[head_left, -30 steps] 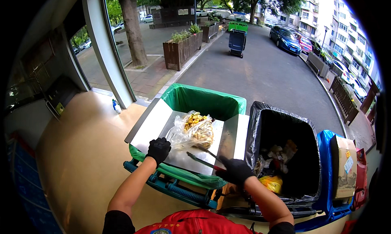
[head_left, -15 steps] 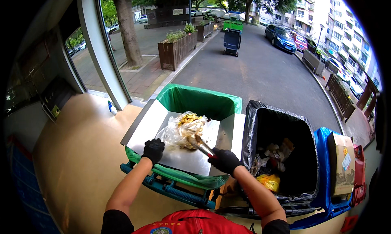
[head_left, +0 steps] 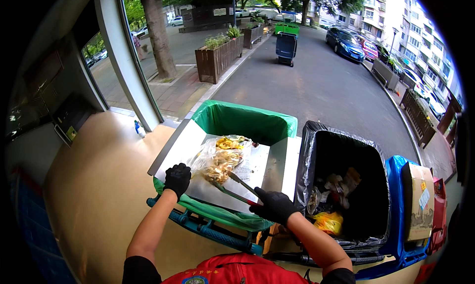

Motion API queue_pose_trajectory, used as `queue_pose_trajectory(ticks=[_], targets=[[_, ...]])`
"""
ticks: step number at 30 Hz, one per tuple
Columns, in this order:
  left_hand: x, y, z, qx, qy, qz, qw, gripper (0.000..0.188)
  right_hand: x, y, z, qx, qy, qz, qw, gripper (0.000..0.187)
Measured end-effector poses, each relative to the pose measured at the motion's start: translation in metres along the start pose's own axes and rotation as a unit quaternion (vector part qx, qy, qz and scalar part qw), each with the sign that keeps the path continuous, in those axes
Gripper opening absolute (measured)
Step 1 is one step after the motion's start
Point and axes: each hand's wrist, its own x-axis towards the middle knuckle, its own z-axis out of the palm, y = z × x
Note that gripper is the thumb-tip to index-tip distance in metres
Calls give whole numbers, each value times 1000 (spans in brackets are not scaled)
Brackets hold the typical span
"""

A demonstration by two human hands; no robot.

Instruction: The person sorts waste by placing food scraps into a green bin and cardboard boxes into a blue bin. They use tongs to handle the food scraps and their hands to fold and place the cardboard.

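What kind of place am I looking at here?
Most likely an outdoor waste-sorting spot beside a city street. A green-lined bin and a black-lined bin stand side by side, the right hand works tongs over a bag of food scraps, and parked cars line the road.

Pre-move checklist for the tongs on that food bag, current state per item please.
1. Right hand grips the tongs at the handle end: ok.
2. Tong tips at the clear bag of food scraps: ok, they reach its near edge; whether they pinch it, cannot tell.
3. Left hand steadies the metal tray at its near left edge: ok.
4. Tray sits level across the green-lined bin: ok, bin opening shows behind it.
5. Black-lined bin open beside it: ok, partly filled with waste.
6. Bag sealed or torn: cannot tell.
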Motion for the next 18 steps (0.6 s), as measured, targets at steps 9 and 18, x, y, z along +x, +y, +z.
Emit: queue_pose_trajectory(ticks=[9,18], targets=[[17,12,-5,0,-218,-165,962,76,16,3,57,-175,95,-62,978,41],[28,-13,31,-120,-103,-183,970,32,30,12,21,-35,135,0,990,49]])
